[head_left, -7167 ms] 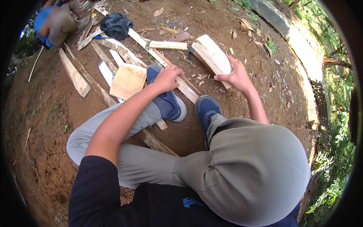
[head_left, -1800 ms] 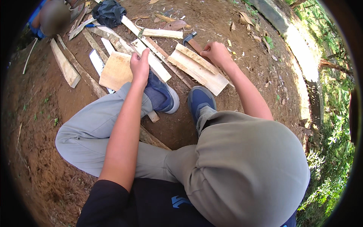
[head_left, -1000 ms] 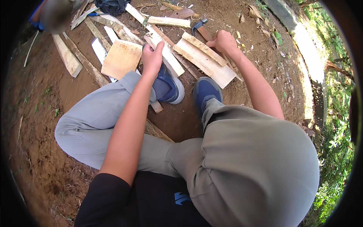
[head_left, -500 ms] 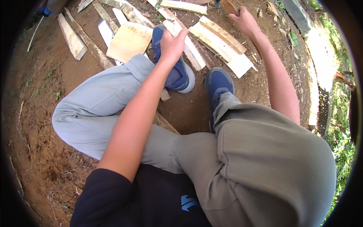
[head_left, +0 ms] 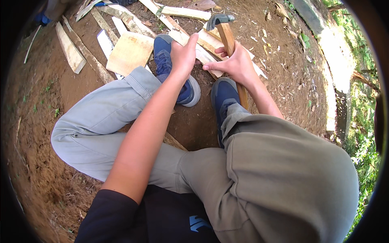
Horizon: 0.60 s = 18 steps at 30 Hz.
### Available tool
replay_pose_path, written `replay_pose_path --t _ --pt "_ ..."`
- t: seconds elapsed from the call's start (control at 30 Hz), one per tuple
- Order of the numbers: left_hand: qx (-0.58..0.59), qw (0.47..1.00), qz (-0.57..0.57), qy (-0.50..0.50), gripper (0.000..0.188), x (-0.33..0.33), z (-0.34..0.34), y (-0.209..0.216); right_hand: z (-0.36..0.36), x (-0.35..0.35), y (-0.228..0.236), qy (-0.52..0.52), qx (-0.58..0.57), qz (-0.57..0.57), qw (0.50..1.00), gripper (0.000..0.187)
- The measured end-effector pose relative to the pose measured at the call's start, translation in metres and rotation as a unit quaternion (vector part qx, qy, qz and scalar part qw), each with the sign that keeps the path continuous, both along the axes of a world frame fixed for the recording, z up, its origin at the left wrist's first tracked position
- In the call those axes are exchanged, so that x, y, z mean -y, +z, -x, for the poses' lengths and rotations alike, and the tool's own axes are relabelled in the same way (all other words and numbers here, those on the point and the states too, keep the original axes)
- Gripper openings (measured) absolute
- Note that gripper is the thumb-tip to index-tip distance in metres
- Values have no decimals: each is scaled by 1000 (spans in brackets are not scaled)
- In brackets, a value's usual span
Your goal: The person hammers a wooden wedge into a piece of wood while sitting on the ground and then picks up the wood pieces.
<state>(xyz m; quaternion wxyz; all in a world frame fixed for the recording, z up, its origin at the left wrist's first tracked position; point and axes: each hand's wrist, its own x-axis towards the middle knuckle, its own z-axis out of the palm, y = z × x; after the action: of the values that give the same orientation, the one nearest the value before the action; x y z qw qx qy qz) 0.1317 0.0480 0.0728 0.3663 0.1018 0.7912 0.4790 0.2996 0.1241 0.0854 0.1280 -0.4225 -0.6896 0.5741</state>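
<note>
My right hand (head_left: 242, 65) is closed round a hammer's wooden handle (head_left: 228, 38), with the thumb stretched out to the left. The metal hammer head (head_left: 219, 21) points away from me, and the handle's lower end comes down beside my right shoe (head_left: 225, 95). My left hand (head_left: 184, 56) is just right of my left shoe (head_left: 163, 50), over a pale wooden slat (head_left: 206, 61). Its thumb points up and its curled fingers are mostly hidden, so what they hold does not show. More pale boards (head_left: 210, 40) lie partly behind my right hand.
A square wooden board (head_left: 130, 52) lies left of my left shoe. Several slats and bark-edged strips (head_left: 71, 48) are strewn over the brown soil. A concrete edge (head_left: 310, 16) and green plants (head_left: 362, 133) are on the right. Part of another person's leg (head_left: 54, 8) shows at top left.
My right hand has come in from the far right with the hammer, closer to my left hand, and the whole hammer head now shows. My left hand has stayed nearly in place.
</note>
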Motion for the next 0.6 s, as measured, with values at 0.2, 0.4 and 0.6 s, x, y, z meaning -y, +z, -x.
replay_pose_path --t 0.2,0.4,0.6 --pt "37 998 -7 -54 67 -9 -16 -3 -11 5 -24 6 17 33 999 67" --pt "-4 987 -7 -162 49 -2 18 -6 -37 -9 -23 -84 -17 46 995 58" --pt "-187 899 59 -391 37 -36 74 -18 -70 -23 -28 -173 -25 64 983 52"
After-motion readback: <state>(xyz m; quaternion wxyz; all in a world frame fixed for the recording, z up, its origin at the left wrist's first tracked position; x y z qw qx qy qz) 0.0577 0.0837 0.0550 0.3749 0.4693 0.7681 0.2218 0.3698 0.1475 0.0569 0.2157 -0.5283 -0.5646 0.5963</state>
